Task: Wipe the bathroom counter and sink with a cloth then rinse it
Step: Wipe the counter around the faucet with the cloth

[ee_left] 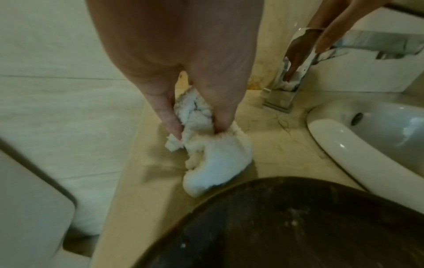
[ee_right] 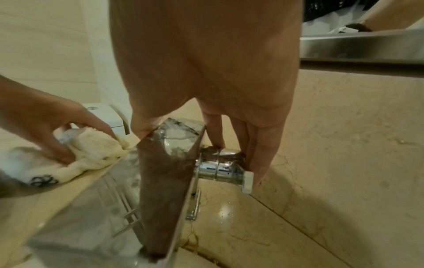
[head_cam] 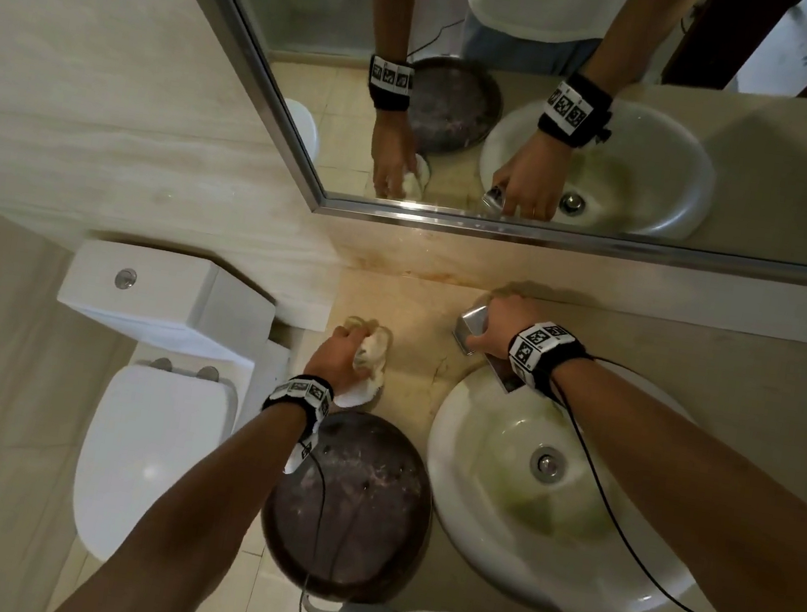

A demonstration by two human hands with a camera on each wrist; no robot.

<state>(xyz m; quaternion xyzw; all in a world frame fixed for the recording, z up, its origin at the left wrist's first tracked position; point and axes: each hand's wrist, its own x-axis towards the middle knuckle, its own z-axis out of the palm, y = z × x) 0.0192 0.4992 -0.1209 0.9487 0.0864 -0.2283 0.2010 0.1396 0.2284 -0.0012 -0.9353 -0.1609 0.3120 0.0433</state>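
Note:
A crumpled white cloth lies on the beige marble counter, left of the sink. My left hand pinches it between thumb and fingers and holds it down on the stone. My right hand grips the chrome faucet from above. Its thumb is on the left face and its fingers are on the side handle. No water shows at the spout. The white basin has greenish stains inside.
A dark round pan sits on the counter just behind my left wrist, next to the sink. A toilet and its cistern stand to the left. A mirror hangs over the counter's back edge.

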